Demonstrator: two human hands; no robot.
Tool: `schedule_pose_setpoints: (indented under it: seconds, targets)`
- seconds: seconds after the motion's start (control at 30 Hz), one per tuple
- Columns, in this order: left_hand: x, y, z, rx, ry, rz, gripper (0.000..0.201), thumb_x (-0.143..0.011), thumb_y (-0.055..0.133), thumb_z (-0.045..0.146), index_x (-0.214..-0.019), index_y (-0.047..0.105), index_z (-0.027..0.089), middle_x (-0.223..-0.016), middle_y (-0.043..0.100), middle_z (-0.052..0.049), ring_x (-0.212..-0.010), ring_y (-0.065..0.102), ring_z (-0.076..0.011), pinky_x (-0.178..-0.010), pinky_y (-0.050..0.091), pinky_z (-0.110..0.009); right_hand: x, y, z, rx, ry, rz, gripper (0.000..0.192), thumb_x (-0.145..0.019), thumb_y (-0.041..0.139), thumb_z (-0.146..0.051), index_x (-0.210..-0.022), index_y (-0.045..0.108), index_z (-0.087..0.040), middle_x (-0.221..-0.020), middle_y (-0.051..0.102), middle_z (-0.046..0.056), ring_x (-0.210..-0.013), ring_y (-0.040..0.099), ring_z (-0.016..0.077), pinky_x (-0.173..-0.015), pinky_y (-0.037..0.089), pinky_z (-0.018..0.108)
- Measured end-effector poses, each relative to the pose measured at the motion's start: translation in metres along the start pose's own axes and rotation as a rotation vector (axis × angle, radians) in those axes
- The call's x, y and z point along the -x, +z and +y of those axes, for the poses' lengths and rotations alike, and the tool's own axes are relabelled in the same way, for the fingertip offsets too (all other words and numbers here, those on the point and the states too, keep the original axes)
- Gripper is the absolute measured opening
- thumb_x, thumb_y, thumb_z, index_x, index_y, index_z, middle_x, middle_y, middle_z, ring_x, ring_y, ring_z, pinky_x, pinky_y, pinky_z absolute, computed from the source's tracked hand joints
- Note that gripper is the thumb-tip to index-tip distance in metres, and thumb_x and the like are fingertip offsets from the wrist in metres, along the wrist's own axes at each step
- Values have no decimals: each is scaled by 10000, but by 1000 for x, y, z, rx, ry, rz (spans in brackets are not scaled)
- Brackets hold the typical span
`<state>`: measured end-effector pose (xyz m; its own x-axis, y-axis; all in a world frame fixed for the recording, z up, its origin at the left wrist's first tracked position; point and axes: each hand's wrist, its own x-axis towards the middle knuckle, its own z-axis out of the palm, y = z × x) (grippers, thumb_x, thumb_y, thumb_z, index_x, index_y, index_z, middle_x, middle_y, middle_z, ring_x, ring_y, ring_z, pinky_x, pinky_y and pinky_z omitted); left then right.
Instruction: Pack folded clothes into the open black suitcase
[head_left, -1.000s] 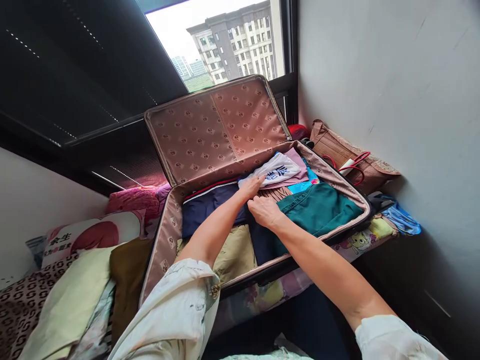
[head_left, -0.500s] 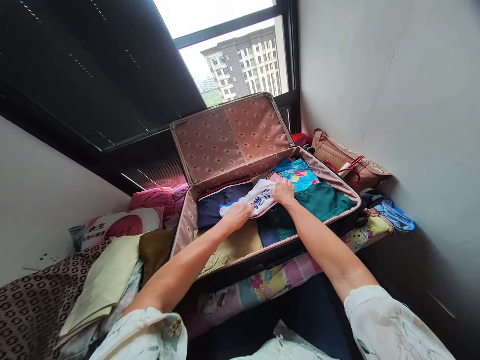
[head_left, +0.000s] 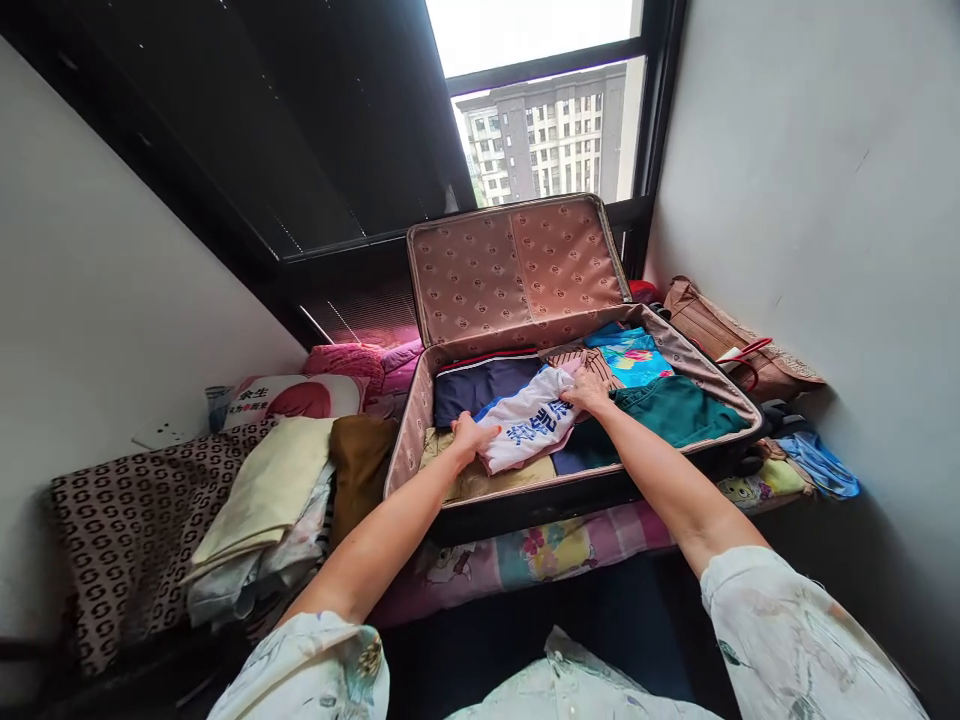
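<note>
White printed garment point(head_left: 525, 422) has moved from the far edge of the suitcase point(head_left: 525, 514) toward its near edge, now mid-case, overlapping khaki cloth point(head_left: 437, 447). Left hand point(head_left: 470, 436) grips its left end, fingers curled, thumb on top; right hand point(head_left: 589, 390) grips its right end, fingers bent. Navy garment point(head_left: 476, 388) toward far-left corner, blue floral cloth point(head_left: 636, 354) far-right, teal garment point(head_left: 686, 411) near-right.

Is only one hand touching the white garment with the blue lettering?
No, the left hand holds the white garment at its left side, and the right hand holds it at its right side.
</note>
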<state>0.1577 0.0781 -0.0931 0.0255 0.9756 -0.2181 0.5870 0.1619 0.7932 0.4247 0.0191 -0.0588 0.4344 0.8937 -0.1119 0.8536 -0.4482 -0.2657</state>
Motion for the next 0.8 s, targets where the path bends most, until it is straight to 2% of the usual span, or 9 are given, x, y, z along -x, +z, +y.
schedule_pose_setpoints:
  seconds: [0.07,0.13,0.23,0.33,0.4,0.5,0.63,0.7,0.8]
  targets:
    - [1,3,-2,112,-31,-104,568,-541,859,200,-1064,653,116,-1105,717,-185,-1046,700,-339,-797,554,-343,5,0,-4,35,-63,11,507,-887,644,-360,-1357,624,-170,-1326,666,185,-1245,613,312,-1057,450,447]
    - [4,5,-3,183,-14,-191,436,-541,815,163,-948,661,136,-930,742,-117,-825,719,-262,-701,546,-311,12,-1,-8,77,-151,54,539,-896,619,-297,-1425,581,-201,-1427,602,183,-1330,539,320,-1095,414,453]
    - [10,3,-1,349,16,-290,432,-511,779,139,-923,654,153,-841,736,-53,-677,680,-191,-656,542,-292,24,-4,-12,146,-305,117,601,-952,515,-219,-1547,455,-271,-1561,480,162,-1413,430,328,-1138,350,489]
    - [15,-1,0,544,-6,-381,441,-459,750,108,-886,647,148,-776,716,-35,-615,650,-175,-627,543,-298,33,-4,-15,206,-422,118,546,-1002,361,-156,-1519,482,-284,-1522,523,151,-1366,473,302,-1108,362,482]
    - [18,-2,3,580,-23,-379,429,-439,727,85,-853,633,150,-728,696,-22,-582,628,-164,-599,528,-286,36,-4,-16,221,-448,114,507,-1018,318,-155,-1470,532,-235,-1449,582,171,-1322,514,292,-1081,384,455]
    - [25,-7,12,559,6,-311,442,-439,723,83,-860,611,157,-700,676,-6,-564,607,-147,-572,503,-260,38,-11,-17,210,-437,143,484,-1015,319,-145,-1441,549,-159,-1358,633,203,-1259,560,287,-1048,403,411]
    - [37,-26,38,567,182,-285,543,-472,758,141,-995,613,160,-794,703,-10,-621,635,-148,-614,518,-254,39,-44,-15,162,-385,241,525,-987,340,-119,-1499,460,-100,-1343,628,226,-1240,560,292,-1065,383,395]
    - [45,-40,60,604,282,-266,581,-481,772,168,-1041,616,162,-833,715,-9,-645,646,-146,-634,529,-252,41,-69,-11,123,-353,314,542,-975,361,-125,-1512,424,-96,-1367,611,223,-1268,531,307,-1079,375,404]
    - [57,-57,103,669,398,-226,601,-481,804,189,-1059,640,161,-870,736,-20,-696,672,-160,-681,559,-269,44,-112,7,-4,-286,464,501,-953,437,-176,-1448,473,-112,-1349,623,197,-1250,538,326,-1063,406,411]
